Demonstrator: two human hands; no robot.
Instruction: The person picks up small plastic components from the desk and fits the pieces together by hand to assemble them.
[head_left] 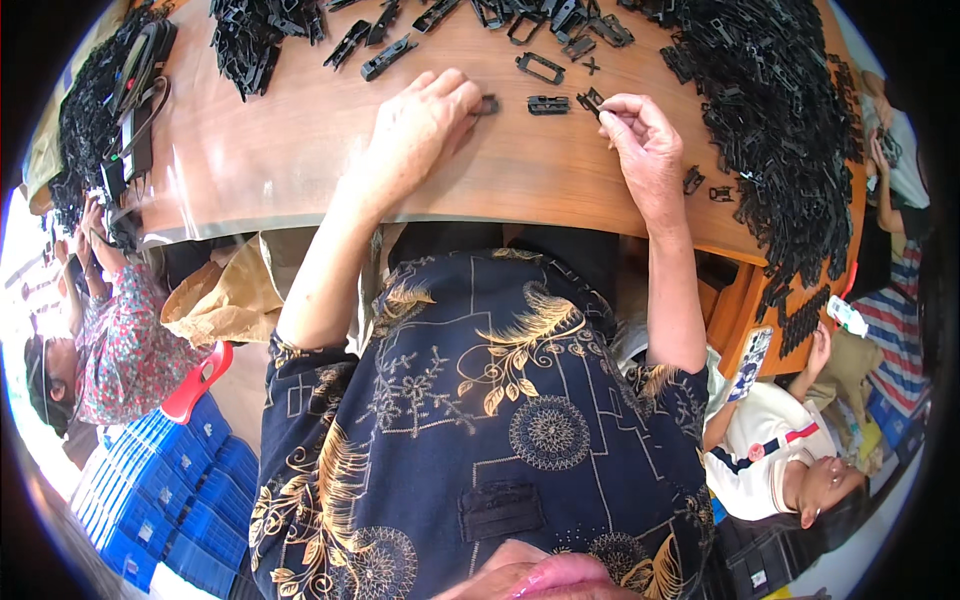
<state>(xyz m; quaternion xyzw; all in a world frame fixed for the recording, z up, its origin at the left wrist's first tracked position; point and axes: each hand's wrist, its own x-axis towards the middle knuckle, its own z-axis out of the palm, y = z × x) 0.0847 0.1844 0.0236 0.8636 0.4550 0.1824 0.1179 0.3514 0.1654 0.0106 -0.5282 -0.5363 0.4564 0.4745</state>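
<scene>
My left hand (425, 125) rests over the wooden table with curled fingers. A small dark plastic piece (489, 104) pokes out at its fingertips, mostly hidden by the hand. My right hand (645, 145) pinches a small black plastic clip-like part (590, 100) between thumb and forefinger, just above the tabletop. Between the two hands lies a short black plastic part (548, 105), touched by neither. Beyond it are a black rectangular frame (540, 68) and a small cross-shaped piece (591, 66).
A large heap of black parts (770, 110) covers the table's right side, another pile (255, 45) the far left. Two small parts (720, 194) lie beside my right wrist. Blue crates (165, 480) are stacked at lower left. Other people sit at both sides.
</scene>
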